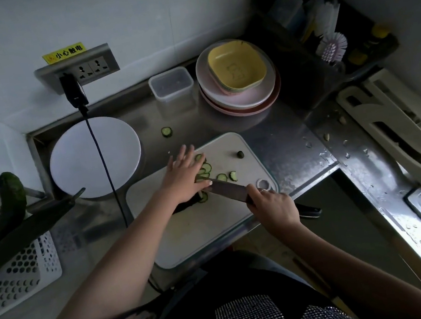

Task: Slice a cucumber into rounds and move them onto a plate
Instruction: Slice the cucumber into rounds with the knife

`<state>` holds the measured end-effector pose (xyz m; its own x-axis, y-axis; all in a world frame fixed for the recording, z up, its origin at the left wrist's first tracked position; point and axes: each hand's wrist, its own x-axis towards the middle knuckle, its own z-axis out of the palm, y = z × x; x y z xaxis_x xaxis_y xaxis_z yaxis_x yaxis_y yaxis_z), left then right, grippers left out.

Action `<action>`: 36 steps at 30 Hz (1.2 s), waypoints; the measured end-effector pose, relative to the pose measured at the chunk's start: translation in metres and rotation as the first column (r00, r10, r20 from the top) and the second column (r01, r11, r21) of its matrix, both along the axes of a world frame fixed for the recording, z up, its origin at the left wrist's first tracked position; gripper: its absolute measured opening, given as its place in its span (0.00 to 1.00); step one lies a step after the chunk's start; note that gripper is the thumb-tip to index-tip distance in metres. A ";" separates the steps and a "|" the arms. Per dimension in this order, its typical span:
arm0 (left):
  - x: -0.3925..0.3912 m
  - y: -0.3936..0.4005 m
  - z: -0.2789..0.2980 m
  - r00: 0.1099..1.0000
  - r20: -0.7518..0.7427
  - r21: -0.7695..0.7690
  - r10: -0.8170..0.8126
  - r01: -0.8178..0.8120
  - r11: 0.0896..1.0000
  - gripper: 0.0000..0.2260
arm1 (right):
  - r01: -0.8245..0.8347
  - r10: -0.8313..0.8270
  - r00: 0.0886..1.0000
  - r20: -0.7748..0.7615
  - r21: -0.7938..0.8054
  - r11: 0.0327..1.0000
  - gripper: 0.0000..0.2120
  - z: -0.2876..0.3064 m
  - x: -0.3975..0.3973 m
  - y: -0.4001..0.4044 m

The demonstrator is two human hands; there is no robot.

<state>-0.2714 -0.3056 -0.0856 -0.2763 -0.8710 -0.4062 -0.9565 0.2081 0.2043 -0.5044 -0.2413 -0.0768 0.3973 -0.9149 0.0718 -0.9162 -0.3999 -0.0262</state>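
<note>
Head view is showing the left hand (183,175) pressing flat-fingered on the dark green cucumber (183,206) atop the white rectangular cutting board (200,229), right hand (272,204) gripping the dark-bladed knife (229,189) just beside it.

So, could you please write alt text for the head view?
A person slices a cucumber on a white cutting board, left hand pressing it, right hand gripping the knife. An empty white plate waits left.

Dim, murky shadows; wide-angle edge distortion

Left hand (183,175) flat on cucumber (183,206), right hand (273,206) gripping knife (228,188), rounds (206,168) on cutting board (206,231)
</note>
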 end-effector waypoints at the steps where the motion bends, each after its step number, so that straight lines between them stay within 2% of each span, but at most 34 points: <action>1: 0.001 0.000 -0.001 0.999 0.035 -0.022 0.012 -0.011 1.000 0.35 | -0.011 0.011 1.000 0.003 -0.003 1.000 0.20 -0.001 -0.001 0.000; 5: 0.002 -0.005 -0.006 0.990 0.097 -0.121 0.104 -0.092 0.988 0.35 | -0.012 0.012 1.000 0.009 -0.020 1.000 0.19 -0.001 -0.005 0.005; 9: 0.007 -0.005 -0.004 0.966 0.142 -0.166 0.218 -0.194 0.967 0.31 | 0.060 -0.060 0.998 0.009 0.006 0.998 0.16 0.001 -0.007 0.007; 11: 0.010 0.004 0.000 0.956 0.064 -0.274 0.287 -0.259 0.926 0.24 | 0.140 -0.142 0.990 0.023 0.056 0.989 0.14 0.002 -0.008 0.009; 12: 0.012 0.010 0.000 0.956 0.004 -0.375 0.293 -0.270 0.887 0.17 | 0.199 -0.204 0.979 0.031 0.116 0.973 0.12 0.003 -0.008 0.009; 13: 0.013 0.018 -0.003 0.963 -0.052 -0.465 0.264 -0.257 0.847 0.11 | 0.250 -0.261 0.965 0.029 0.199 0.948 0.10 0.003 -0.008 0.008; 14: 0.014 0.025 -0.005 0.974 -0.104 -0.516 0.202 -0.227 0.826 0.09 | 0.288 -0.306 0.951 0.036 0.246 0.926 0.09 0.003 -0.008 0.008; 16: 0.013 0.038 -0.011 0.993 -0.114 -0.476 0.011 -0.064 0.877 0.14 | 0.342 -0.373 0.925 0.070 0.273 0.899 0.09 0.002 -0.007 0.008; 18: 0.005 0.045 -0.014 0.989 -0.046 -0.313 -0.143 0.122 0.942 0.19 | 0.366 -0.406 0.909 0.091 0.288 0.885 0.09 0.003 -0.004 0.006; 20: -0.004 0.046 -0.016 0.991 0.019 -0.182 -0.130 0.131 0.974 0.24 | 0.365 -0.408 0.909 0.087 0.309 0.878 0.09 0.004 -0.002 0.004; 23: -0.009 0.037 -0.012 1.000 -0.012 -0.154 -0.025 0.023 0.988 0.21 | 0.356 -0.403 0.911 0.084 0.332 0.873 0.08 0.005 -0.002 0.004; 28: -0.014 0.029 -0.006 0.972 0.111 -0.101 -0.208 0.219 0.970 0.15 | 0.351 -0.409 0.906 0.114 0.341 0.872 0.10 0.003 -0.003 0.011; 36: -0.023 0.027 0.000 0.932 0.248 -0.143 -0.266 0.306 0.941 0.14 | 0.339 -0.407 0.903 0.136 0.358 0.870 0.10 -0.002 0.000 0.010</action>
<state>-0.2940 -0.2785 -0.0852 -0.4449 -0.8313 -0.3333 -0.8674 0.4926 -0.0707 -0.5048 -0.2309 -0.0784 0.0299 -0.9779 -0.2067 -0.9560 0.0325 -0.2916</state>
